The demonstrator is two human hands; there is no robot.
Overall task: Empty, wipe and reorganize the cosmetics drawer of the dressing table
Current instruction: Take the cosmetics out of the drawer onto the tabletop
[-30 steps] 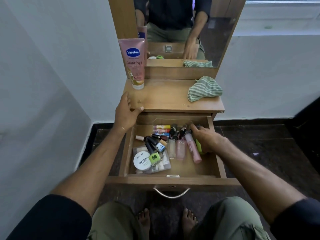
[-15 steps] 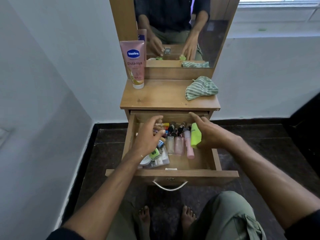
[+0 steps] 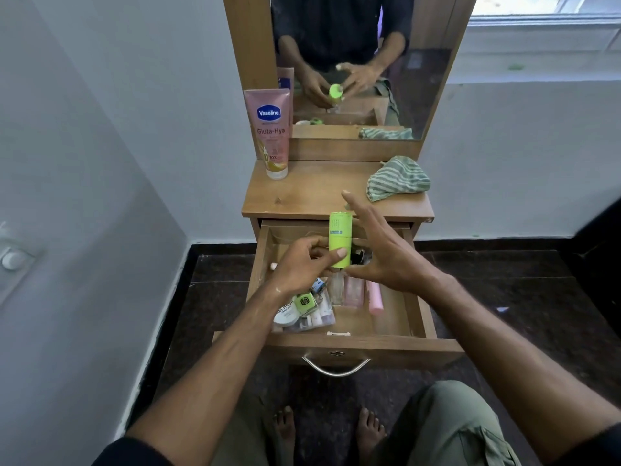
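Lime-green stick (image 3: 340, 238) upright above the open drawer (image 3: 420, 307), pinched low by left hand (image 3: 302, 264); right hand (image 3: 379, 253) spread open beside it, fingers straight, gripping nothing. Inside drawer — white nail-polish jar (image 3: 285, 314), green-capped bottle (image 3: 304, 304), clear pouch (image 3: 316, 319) at left; pink tube (image 3: 374, 299) and clear bottles (image 3: 346, 290) mid; bare wood at right front. On bench (image 3: 312, 193): Vaseline tube (image 3: 272, 132) back left, striped cloth (image 3: 398, 178) back right — bare between.
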